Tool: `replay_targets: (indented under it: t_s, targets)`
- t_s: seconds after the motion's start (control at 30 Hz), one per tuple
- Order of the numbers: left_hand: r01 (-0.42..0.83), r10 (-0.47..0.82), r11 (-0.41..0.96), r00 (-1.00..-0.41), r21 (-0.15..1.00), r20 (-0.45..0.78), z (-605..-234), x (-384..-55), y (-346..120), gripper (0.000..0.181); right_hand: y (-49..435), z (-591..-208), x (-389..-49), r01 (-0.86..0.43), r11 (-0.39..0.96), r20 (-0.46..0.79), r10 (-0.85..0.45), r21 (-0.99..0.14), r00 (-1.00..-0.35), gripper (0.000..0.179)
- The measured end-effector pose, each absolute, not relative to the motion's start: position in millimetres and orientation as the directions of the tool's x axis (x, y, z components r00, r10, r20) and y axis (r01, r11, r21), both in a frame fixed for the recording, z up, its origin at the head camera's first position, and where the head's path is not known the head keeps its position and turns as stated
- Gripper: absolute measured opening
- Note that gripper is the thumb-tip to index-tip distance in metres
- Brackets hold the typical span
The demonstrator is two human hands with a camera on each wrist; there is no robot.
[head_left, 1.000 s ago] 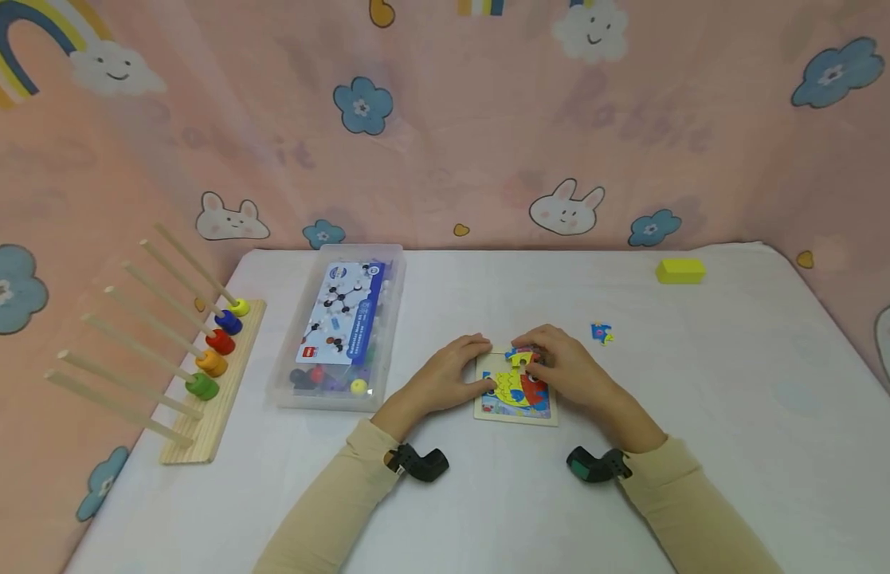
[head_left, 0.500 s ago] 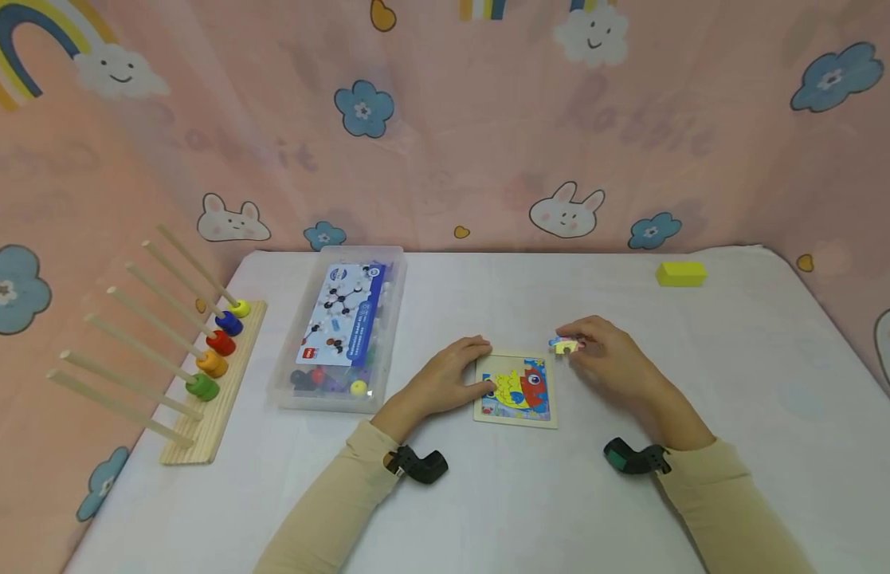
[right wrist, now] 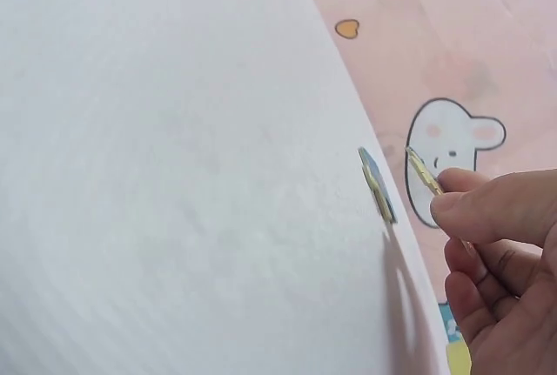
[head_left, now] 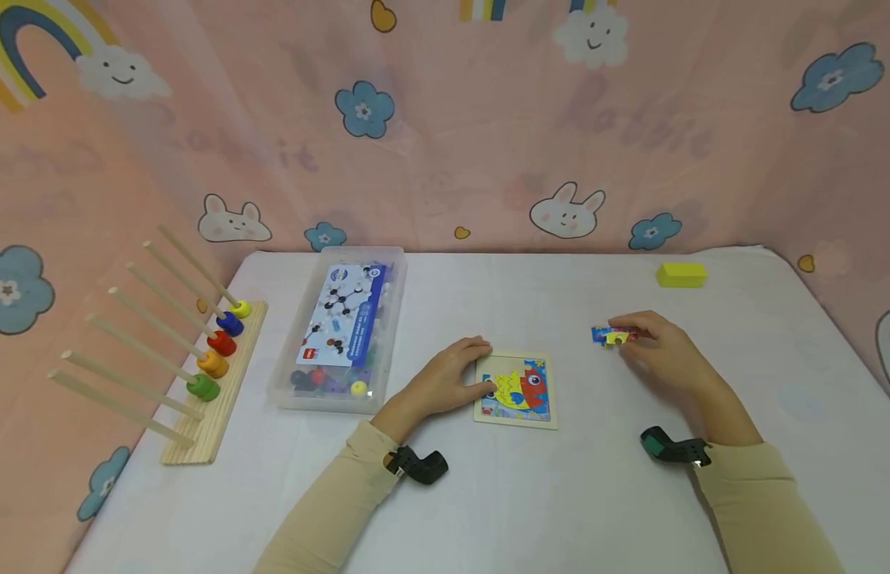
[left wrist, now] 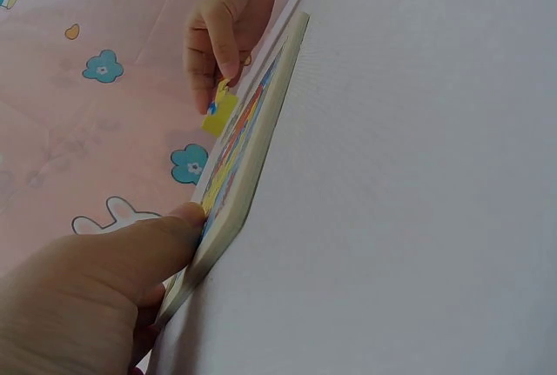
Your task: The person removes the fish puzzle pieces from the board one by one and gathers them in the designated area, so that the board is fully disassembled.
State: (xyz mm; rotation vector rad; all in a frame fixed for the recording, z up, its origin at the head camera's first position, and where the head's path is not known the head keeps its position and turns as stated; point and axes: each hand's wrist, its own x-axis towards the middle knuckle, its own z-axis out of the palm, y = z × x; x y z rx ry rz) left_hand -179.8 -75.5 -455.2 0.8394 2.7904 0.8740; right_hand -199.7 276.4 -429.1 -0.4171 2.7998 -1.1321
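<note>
A small wooden jigsaw puzzle [head_left: 516,424] with a red, yellow and blue fish picture lies mid-table. My left hand [head_left: 448,379] grips its left side, thumb on the face and fingers at the edge, as the left wrist view [left wrist: 104,279] also shows. The upper part of the picture has a pale gap at its left. Off to the right, my right hand [head_left: 667,351] pinches a puzzle piece [right wrist: 425,170] between thumb and fingers. A second puzzle piece [right wrist: 377,185] lies on the white cloth just beside it, apart from the fingers in the right wrist view.
A clear plastic case [head_left: 394,319] of coloured balls with a printed label stands left of the puzzle. Farther left is a wooden peg rack [head_left: 233,383] with coloured rings. A yellow block [head_left: 681,275] sits at the back right, before a pink patterned curtain [head_left: 445,143].
The right hand has lifted a puzzle piece from the puzzle and carried it right, to the loose piece on the cloth. The left hand has stayed on the puzzle.
</note>
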Motion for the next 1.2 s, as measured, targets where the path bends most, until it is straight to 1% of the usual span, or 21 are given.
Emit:
replay_targets:
  t_s: [0.43, 1.2]
  targets:
    - [0.482, 0.535, 0.682, -0.842, 0.550, 0.075, -455.3, -179.9, -75.7, 0.062, 309.2, -438.1, -208.4, -0.182, 0.716, -0.004, -0.249, -0.674, -0.968, 0.034]
    - [0.470, 0.532, 0.684, -0.845, 0.558, 0.061, -454.7, -180.1, -75.3, 0.063, 312.6, -447.3, -210.2, -0.149, 0.719, -0.020, -0.221, -0.679, -0.975, 0.035]
